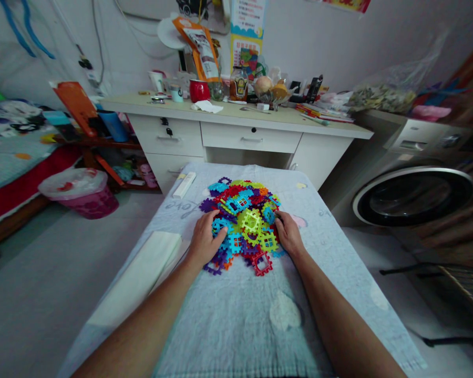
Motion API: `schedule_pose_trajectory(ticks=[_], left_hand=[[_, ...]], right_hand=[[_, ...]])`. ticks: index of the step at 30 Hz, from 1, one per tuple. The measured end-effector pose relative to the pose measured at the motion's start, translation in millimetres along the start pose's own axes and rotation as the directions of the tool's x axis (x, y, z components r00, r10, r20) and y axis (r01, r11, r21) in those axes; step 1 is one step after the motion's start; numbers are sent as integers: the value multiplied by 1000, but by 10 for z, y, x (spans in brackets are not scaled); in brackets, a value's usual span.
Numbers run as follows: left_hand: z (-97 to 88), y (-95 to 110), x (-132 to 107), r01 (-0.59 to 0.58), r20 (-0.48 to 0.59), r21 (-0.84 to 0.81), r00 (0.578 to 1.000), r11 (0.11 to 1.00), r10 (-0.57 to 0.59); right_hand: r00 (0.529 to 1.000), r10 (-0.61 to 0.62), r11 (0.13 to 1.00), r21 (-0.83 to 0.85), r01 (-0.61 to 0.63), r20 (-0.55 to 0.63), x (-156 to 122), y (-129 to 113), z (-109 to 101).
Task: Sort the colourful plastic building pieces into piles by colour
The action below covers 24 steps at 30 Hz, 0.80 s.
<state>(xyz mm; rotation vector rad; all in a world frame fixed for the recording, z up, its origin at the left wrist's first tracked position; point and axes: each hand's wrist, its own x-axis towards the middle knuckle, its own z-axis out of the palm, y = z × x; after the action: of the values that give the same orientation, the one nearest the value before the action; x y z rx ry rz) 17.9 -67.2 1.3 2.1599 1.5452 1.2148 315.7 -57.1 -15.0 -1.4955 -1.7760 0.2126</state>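
Pieces (pixel 250 222) toward the table's (pixel 236 325) far edge need gentle cupping, your left hand (pixel 205 237) thumb-spread, your right hand's (pixel 290 234) pinch unclear.

Pale wall (pixel 327 47), white-fronted desk (pixel 220 135), silver washing machine (pixel 410 173), grey floor (pixel 23 299), blurred brown folds (pixel 453 210), perhaps a curtain.

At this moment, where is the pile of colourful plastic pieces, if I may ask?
In the head view, the pile lies near the centre on the light-blue cloth, between the left hand and the right hand.
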Motion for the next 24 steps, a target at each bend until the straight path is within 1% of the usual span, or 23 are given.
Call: schedule_pose_trajectory(ticks=[8,17,24], left_hand=[[6,-11,8,-12,17,11,1000,1000,12],[35,-39,-3,-19,21,19,1000,1000,19],[38,-61,0,-21,23,19,1000,1000,21]], right_hand=[[998,21,999,-28,-19,62,5,6,-1],[997,-5,997,-73,11,81,1,-37,-11],[996,-22,998,-61,27,81,4,-71,-27]])
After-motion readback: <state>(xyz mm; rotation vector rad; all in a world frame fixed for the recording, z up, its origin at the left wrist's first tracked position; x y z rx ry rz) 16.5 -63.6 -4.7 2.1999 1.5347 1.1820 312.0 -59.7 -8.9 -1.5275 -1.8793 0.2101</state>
